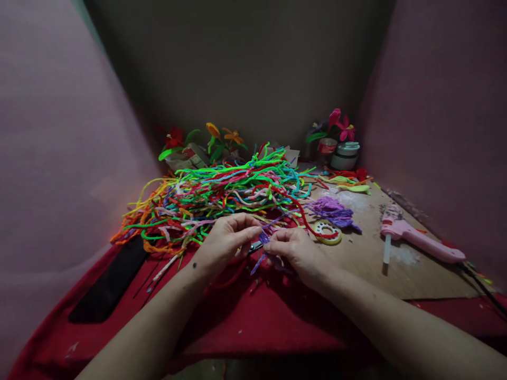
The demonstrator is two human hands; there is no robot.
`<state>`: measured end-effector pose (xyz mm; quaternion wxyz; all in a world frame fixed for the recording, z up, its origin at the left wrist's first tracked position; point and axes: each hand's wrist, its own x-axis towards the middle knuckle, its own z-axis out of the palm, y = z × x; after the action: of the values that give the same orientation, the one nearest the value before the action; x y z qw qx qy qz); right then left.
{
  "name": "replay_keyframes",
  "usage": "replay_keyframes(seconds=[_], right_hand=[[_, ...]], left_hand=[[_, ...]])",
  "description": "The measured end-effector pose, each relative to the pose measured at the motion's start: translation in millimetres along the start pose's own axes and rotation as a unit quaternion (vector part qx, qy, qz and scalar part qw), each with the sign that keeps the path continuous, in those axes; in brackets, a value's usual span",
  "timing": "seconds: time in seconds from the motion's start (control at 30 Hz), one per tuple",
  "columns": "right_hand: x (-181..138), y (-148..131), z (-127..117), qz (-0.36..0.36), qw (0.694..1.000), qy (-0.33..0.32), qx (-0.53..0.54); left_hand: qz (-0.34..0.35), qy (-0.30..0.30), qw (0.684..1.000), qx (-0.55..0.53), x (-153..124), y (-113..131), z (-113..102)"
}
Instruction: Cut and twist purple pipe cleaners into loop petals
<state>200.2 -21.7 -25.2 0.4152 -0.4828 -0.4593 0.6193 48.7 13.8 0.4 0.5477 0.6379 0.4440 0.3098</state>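
From my remote post I watched two bare hands at work over a red cloth, close to each other but not clasped. The left forearm slanted up from the lower left and the right from the lower right, so that the two formed a wide, inverted V. The left hand was arched, back upward, with its fingers curled and thumb and forefinger pinched on the purple pipe cleaners between the hands. The right hand lay slightly lower and flatter, knuckles up, its thumb and forefinger closed on the same purple pieces; one strand hung below the grip, toward the cloth. A metal tool showed just behind the fingertips (its full shape was hidden from me).

Beyond the hands spread a tangled heap of multicoloured pipe cleaners. To the right, on a cardboard sheet, I saw a purple bundle, a white-and-yellow roll crossed by a red strand, and a pink glue gun. Pipe-cleaner flowers lined the back.
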Motion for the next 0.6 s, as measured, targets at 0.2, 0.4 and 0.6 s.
replay_keyframes(seconds=[0.2,0.4,0.6], right_hand=[[-0.6,0.0,1.5,-0.026,0.998,0.004,-0.06],[-2.9,-2.2,3.1,-0.002,0.999,-0.009,-0.034],[3.7,6.4,-3.5,-0.019,0.998,0.005,0.061]], left_hand=[[0.01,0.025,0.998,0.055,-2.0,3.9,8.0],[0.039,0.045,0.996,0.072,-3.7,-0.3,10.4],[-0.001,0.029,0.999,0.021,-0.3,3.9,7.0]])
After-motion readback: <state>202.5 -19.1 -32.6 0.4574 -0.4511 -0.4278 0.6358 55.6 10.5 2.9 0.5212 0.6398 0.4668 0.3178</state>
